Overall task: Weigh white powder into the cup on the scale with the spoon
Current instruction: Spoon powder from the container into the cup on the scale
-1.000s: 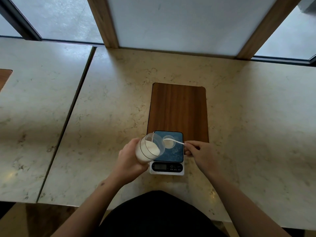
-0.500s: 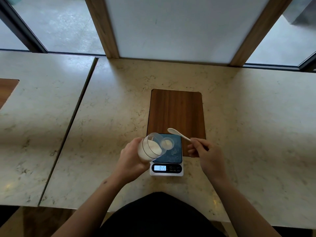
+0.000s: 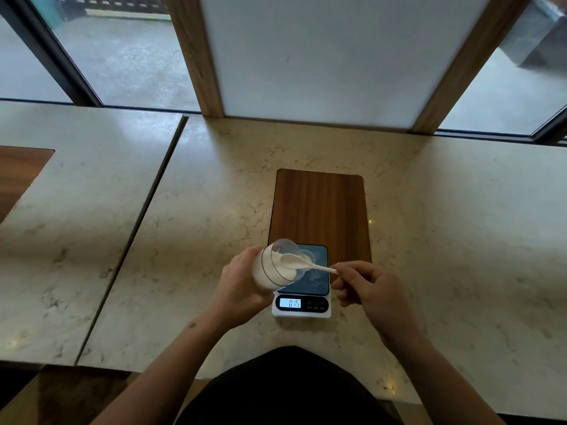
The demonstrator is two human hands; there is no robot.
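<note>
Daylight comes in through the windows [image 3: 122, 62] at the top, cool and flat, and the room itself reads rather dim. The pale stone counter [image 3: 460, 240] carries a soft sheen, with small bright glints near its front edge. The scale's display [image 3: 290, 303] glows bluish-white, its digits readable. Wide-angle bending curves the counter edges and splays the wooden posts [image 3: 196, 56]. The whole picture is slightly soft and grainy.

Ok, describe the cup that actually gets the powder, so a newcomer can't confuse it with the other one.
Find the wooden board; at its near end sits the scale. The small clear cup stands upright on its dark platform, apart from the larger tilted cup of white powder in the left hand.
</note>
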